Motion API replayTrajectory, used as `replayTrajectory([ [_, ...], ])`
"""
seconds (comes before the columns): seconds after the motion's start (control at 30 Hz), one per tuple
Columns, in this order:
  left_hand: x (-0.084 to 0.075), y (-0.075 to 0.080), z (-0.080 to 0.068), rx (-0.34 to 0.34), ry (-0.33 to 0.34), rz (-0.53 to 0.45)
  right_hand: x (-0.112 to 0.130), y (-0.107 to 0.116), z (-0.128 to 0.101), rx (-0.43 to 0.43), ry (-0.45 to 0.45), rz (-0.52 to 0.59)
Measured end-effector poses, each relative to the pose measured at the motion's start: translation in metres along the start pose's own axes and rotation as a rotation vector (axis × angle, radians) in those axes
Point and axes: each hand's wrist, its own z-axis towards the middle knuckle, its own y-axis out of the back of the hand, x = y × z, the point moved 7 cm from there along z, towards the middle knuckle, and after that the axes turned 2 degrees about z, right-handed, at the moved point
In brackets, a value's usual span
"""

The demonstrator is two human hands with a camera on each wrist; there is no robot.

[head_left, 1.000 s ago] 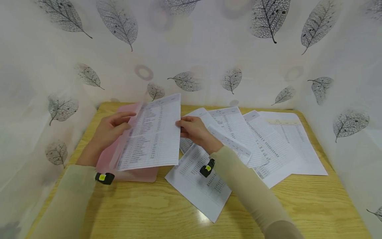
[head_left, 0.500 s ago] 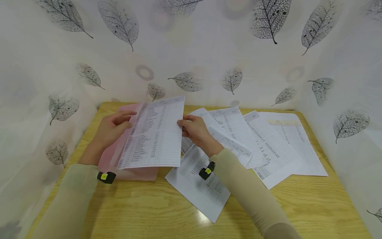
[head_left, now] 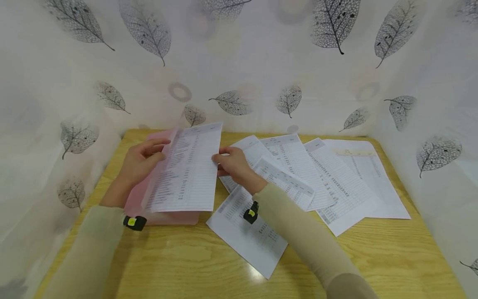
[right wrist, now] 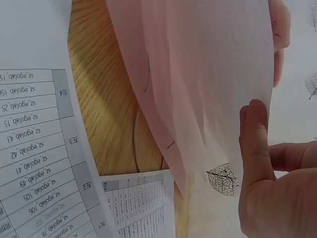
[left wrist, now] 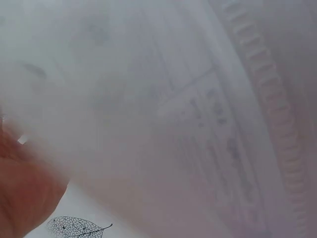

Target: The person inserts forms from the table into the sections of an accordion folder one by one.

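Observation:
A printed sheet (head_left: 190, 174) stands tilted over the pink folder (head_left: 171, 219) on the left of the table, its left part overlapped by a clear plastic sleeve (head_left: 153, 191). My right hand (head_left: 237, 165) pinches the sheet's right edge between thumb and fingers; in the right wrist view this hand (right wrist: 277, 193) grips the edge from the side. My left hand (head_left: 142, 162) holds the sleeve at its left with thumb and curled fingers. Close up in the left wrist view, the translucent sleeve (left wrist: 124, 99) fills most of the frame, with a ribbed strip (left wrist: 277, 94) along its right.
Several printed sheets lie fanned out to the right, overlapping: one near the front (head_left: 248, 236), one in the middle (head_left: 295, 166), one at the far right (head_left: 369, 178). The wooden table (head_left: 168, 261) backs onto a leaf-patterned curtain (head_left: 254, 62).
The right hand and the sheet shift slightly right, then left and a little down toward the folder. My left hand stays nearly still. The fanned sheets have not moved.

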Motion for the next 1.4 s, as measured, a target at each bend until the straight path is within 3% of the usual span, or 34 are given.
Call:
replayTrajectory([
  [0.2, 0.001, -0.001, -0.001, 0.009, 0.006, 0.012, -0.002, -0.005, 0.005, 0.011, -0.014, -0.039],
  [0.43, -0.001, 0.0, -0.001, -0.001, 0.004, 0.014, 0.007, 0.0, 0.001, -0.051, 0.055, -0.038],
  [0.6, 0.0, 0.0, 0.001, -0.015, -0.001, 0.006, 0.004, -0.002, 0.001, -0.049, 0.049, -0.039],
  [0.8, 0.0, 0.0, 0.0, -0.02, 0.009, 0.007, 0.0, -0.008, 0.002, -0.036, 0.05, 0.006],
  [1.1, 0.001, -0.002, 0.0, -0.027, 0.013, 0.02, 0.005, -0.002, -0.002, -0.113, 0.057, 0.022],
  [1.4, 0.0, -0.002, 0.001, -0.021, 0.004, 0.023, -0.001, -0.014, -0.007, -0.09, 0.058, 0.046],
])
